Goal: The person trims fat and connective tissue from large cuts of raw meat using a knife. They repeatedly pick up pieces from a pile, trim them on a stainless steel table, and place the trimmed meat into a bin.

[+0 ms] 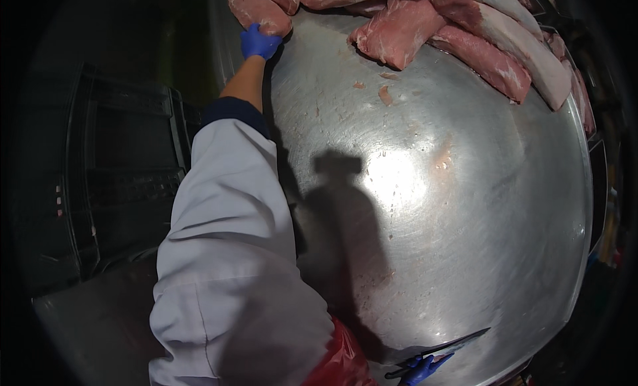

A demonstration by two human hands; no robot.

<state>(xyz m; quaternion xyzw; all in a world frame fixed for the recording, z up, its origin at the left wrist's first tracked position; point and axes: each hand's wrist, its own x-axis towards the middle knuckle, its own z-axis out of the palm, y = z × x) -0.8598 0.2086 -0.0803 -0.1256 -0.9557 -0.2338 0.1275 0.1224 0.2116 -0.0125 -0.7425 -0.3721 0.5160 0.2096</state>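
Note:
My left hand [260,43], in a blue glove, is stretched to the upper left with its fingers closed on the end of a pink piece of raw meat [261,7]. My right hand [423,369], also blue-gloved, is low at the right and holds a long knife [460,341], whose blade points rightward just above the steel work surface [505,206]. Part of that hand is cut off by the lower edge.
More raw cuts [399,33], some with pale fat, are piled along the back and right. Small scraps [384,95] lie on the steel. Dark plastic crates [86,173] stand left of the surface. A red apron [339,359] shows below.

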